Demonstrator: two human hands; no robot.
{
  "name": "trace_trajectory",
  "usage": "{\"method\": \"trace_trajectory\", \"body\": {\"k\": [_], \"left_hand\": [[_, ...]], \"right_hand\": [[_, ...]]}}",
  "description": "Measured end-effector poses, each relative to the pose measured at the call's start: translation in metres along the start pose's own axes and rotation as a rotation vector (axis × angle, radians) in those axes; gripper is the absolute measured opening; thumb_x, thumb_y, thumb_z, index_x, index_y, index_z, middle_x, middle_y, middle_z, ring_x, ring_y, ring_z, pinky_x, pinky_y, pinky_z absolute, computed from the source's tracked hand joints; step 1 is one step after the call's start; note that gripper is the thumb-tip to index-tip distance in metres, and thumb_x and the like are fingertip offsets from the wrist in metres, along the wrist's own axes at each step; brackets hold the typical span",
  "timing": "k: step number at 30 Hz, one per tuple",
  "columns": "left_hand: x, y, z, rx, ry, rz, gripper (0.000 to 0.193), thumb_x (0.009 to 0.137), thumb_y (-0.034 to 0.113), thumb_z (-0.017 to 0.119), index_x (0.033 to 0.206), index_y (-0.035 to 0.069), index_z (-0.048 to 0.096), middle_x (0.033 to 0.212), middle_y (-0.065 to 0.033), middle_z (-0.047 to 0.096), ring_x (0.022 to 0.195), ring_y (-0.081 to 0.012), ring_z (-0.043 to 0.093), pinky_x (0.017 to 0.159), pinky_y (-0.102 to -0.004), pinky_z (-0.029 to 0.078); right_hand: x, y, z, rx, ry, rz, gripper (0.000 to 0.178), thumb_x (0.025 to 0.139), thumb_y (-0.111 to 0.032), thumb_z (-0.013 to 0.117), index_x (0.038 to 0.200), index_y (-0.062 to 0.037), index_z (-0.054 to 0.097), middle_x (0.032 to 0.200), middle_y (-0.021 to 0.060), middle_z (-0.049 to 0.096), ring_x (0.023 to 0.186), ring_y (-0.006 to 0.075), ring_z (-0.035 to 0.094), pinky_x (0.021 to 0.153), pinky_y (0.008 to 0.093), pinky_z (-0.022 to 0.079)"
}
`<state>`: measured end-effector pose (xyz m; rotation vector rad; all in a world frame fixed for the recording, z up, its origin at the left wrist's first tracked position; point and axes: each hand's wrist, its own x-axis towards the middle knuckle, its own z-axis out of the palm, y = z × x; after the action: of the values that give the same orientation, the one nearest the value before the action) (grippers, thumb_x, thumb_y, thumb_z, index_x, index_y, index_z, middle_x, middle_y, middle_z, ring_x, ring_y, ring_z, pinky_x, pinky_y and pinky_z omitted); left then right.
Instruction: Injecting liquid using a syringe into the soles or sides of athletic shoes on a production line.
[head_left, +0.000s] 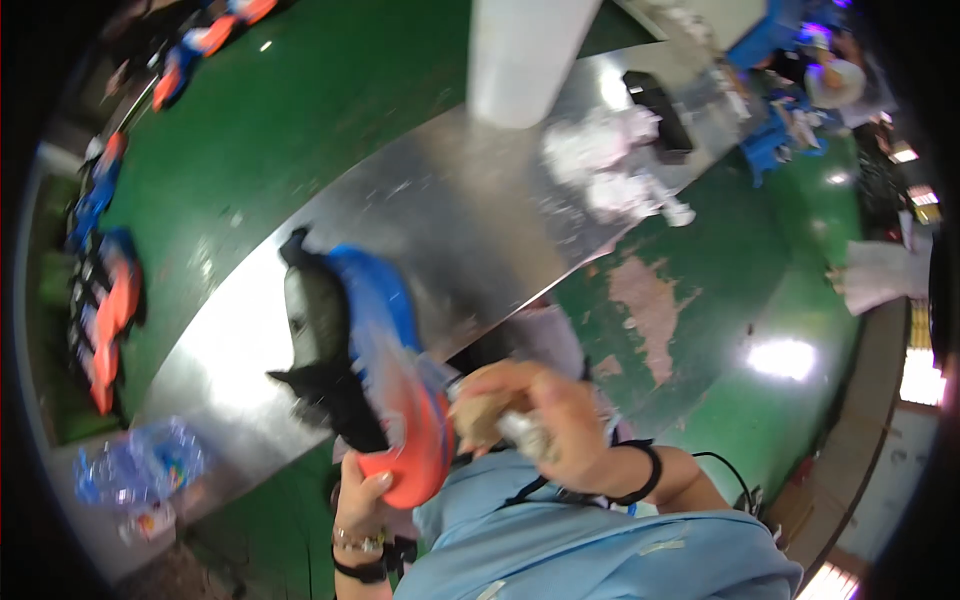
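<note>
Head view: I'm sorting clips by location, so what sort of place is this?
Probably a shoe workshop or factory: the left hand holds a black, blue and orange shoe, what look like more shoes line the left side, and there's a long metal table.

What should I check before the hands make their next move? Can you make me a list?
1. Left hand on the shoe's orange end: ok.
2. Right hand holding the tan-and-white wad: ok.
3. Wad touching the shoe: cannot tell, too blurred.
4. Nothing else on the metal table: not ok, a crumpled white pile lies there.
5. Blue see-through plastic apart from both hands: ok.
</note>
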<state>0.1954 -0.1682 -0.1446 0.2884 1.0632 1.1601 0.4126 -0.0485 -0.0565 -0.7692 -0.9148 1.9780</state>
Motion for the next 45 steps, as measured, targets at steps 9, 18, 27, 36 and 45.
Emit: {"method": "trace_trajectory", "body": {"k": [9,18,27,36,45], "left_hand": [[0.096,-0.028,0.115,-0.053,-0.544,0.033,0.064,0.066,0.034,0.072,0.112,-0.004,0.051,0.103,-0.0161,0.059,0.089,-0.0254,0.061,0.076,-0.0352,0.051],[0.084,-0.046,0.102,-0.055,-0.45,0.162,0.069,0.066,0.035,0.073,0.118,-0.001,0.046,0.111,-0.0158,0.056,0.098,-0.0271,0.058,0.079,-0.0381,0.05],[0.068,-0.028,0.083,-0.453,-0.338,-0.02,0.084,0.059,0.033,0.081,0.127,0.009,0.038,0.126,-0.0076,0.045,0.118,-0.0256,0.043,0.099,-0.0433,0.037],[0.087,-0.019,0.095,-0.492,-0.451,-0.088,0.088,0.054,0.027,0.084,0.128,0.013,0.037,0.132,-0.0023,0.04,0.124,-0.019,0.036,0.107,-0.0434,0.024],[0.105,-0.015,0.113,-0.522,-0.428,-0.017,0.09,0.052,0.025,0.085,0.128,0.014,0.038,0.131,0.0007,0.039,0.128,-0.0206,0.03,0.109,-0.0424,0.02]], "right_hand": [[-0.019,-0.005,-0.004,0.119,-0.181,-0.06,0.045,0.097,-0.03,0.026,0.116,0.0049,0.047,0.086,0.0031,0.052,0.073,0.0072,0.046,0.066,0.0237,0.042],[-0.044,-0.03,0.006,0.028,-0.089,-0.09,0.042,0.098,-0.028,0.028,0.115,0.0042,0.048,0.078,0.0012,0.05,0.067,0.0067,0.045,0.062,0.0219,0.041],[-0.046,-0.05,-0.012,-0.075,-0.152,-0.297,0.043,0.095,-0.021,0.028,0.113,0.0113,0.049,0.079,0.0144,0.055,0.064,0.0176,0.051,0.063,0.0276,0.041],[-0.059,-0.055,-0.002,-0.256,0.098,-0.29,0.056,0.094,-0.031,0.02,0.101,0.0114,0.057,0.085,0.0269,0.059,0.074,0.0335,0.058,0.069,0.0406,0.046],[-0.06,-0.057,-0.001,-0.308,0.192,-0.367,0.062,0.094,-0.041,0.021,0.094,0.0085,0.059,0.073,0.0265,0.059,0.066,0.032,0.059,0.062,0.0394,0.05]]}}
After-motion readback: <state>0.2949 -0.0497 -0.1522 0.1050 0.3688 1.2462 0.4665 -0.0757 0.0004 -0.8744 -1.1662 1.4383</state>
